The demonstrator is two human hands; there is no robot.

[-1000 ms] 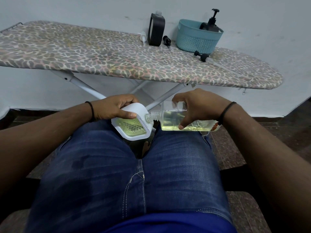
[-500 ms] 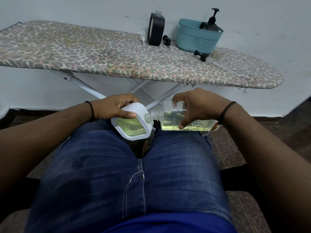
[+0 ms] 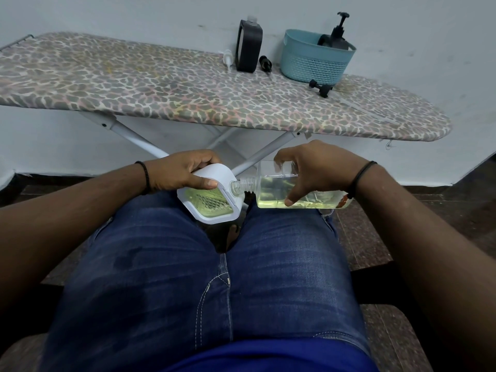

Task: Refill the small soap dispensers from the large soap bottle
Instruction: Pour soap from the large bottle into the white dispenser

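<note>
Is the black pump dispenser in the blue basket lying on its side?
No. The black pump dispenser stands upright inside the blue basket on the ironing board, its pump head pointing up.

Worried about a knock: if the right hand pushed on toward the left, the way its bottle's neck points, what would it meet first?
Probably the white dispenser held by the left hand: the clear bottle in the right hand already reaches it.

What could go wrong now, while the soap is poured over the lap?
1. The bottle lies almost flat in the right hand, its neck at the small opening of the white dispenser; a slip may spill soap on the jeans.
2. The left hand holds the dispenser tilted in the air, with no support under it, so it may shift.
3. Soap already shows inside; it may overflow.
</note>
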